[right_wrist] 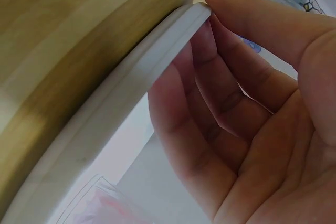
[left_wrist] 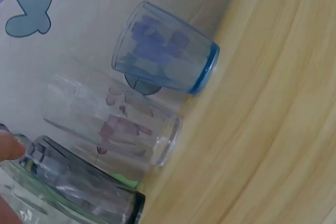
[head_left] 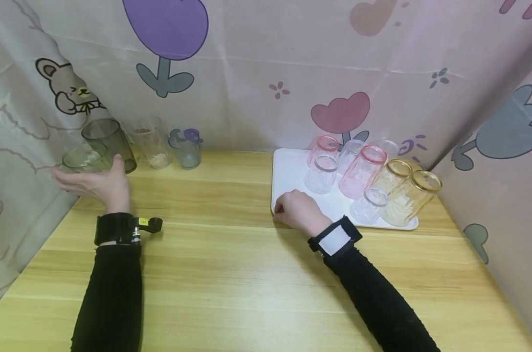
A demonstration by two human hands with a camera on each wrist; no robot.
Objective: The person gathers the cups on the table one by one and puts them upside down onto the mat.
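At the back left of the wooden table, my left hand (head_left: 92, 180) cups the base of a green glass (head_left: 83, 157), fingers on its left and thumb raised on its right. A fingertip lies against the green glass (left_wrist: 31, 203) in the left wrist view. Right behind it stands a dark grey glass (head_left: 109, 142), then a clear glass (head_left: 153, 144) and a blue glass (head_left: 185, 149) in a row along the curtain. My right hand (head_left: 280, 208) pinches the near-left rim of a white tray (head_left: 288, 171), with the thumb on the rim (right_wrist: 131, 87).
The tray carries several glasses: pink (head_left: 363, 171), clear (head_left: 321, 173) and amber (head_left: 413, 195), crowded towards its right side. Printed curtains wall in the table on the left, back and right. The row of glasses (left_wrist: 110, 121) stands close to the back curtain.
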